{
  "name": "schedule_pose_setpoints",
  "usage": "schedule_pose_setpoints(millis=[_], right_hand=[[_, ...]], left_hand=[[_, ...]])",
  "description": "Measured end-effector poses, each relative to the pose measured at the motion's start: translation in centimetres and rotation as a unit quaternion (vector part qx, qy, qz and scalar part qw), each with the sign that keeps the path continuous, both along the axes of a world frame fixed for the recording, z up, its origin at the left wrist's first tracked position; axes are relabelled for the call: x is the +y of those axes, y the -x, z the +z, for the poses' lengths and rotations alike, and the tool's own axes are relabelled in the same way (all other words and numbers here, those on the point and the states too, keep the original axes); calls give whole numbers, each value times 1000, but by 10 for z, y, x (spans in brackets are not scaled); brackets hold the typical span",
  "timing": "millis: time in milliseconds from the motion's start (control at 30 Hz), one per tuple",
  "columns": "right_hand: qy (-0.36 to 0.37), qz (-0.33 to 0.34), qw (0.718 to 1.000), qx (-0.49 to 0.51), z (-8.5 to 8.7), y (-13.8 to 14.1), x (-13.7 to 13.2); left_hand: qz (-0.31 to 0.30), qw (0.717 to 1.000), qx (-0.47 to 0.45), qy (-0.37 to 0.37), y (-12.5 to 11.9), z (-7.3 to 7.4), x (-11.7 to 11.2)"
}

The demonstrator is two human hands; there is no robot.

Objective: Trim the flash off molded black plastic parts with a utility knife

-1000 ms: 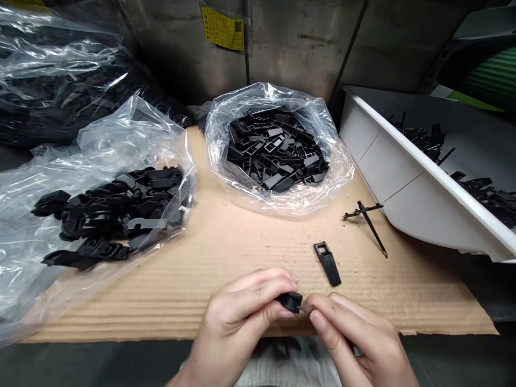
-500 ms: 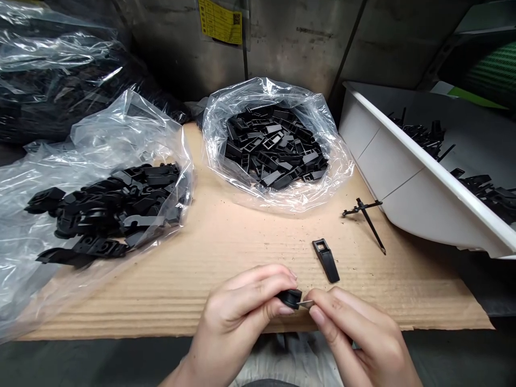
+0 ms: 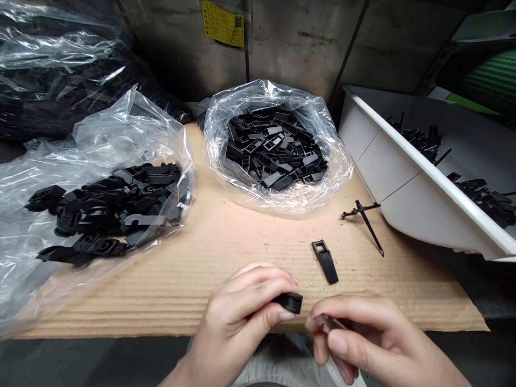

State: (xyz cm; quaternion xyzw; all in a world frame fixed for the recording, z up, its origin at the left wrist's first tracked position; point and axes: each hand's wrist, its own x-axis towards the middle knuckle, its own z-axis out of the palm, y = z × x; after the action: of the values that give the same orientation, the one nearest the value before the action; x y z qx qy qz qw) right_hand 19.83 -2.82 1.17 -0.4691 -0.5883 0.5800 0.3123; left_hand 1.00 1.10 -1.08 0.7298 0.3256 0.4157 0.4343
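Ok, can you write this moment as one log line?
left hand: pinches black plastic piece | right hand: pinches thin grey piece, apart from it | cardboard: loose black clip beyond hands

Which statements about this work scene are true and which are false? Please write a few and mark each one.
1. The left hand pinches a small black plastic part. True.
2. The right hand is empty. False: its fingertips hold a small metal piece.
3. A single black clip lies on the cardboard, apart from both hands. True.
4. The middle clear bag is tied shut. False: it is open at the top, with black parts showing.
5. The white tub on the right holds nothing. False: black pieces lie in it.
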Motion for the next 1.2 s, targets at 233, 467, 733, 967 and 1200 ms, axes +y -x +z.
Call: schedule_pose_setpoints(millis=[233, 467, 733, 967, 1200], right_hand=[[-339, -171, 899, -217, -29, 16, -21], [-311, -135, 906, -253, -27, 22, -16], [-325, -154, 892, -273, -26, 24, -15], [-426, -209, 833, -284, -35, 23, -12], [-406, -212, 850, -260, -27, 15, -14]], left_hand=[[35, 999, 40, 8, -1, 2, -1], [6, 1000, 31, 4, 1, -1, -2], [-21, 999, 22, 23, 0, 2, 1], [-78, 988, 29, 133, 0, 5, 0], [-64, 990, -20, 120, -3, 4, 0]])
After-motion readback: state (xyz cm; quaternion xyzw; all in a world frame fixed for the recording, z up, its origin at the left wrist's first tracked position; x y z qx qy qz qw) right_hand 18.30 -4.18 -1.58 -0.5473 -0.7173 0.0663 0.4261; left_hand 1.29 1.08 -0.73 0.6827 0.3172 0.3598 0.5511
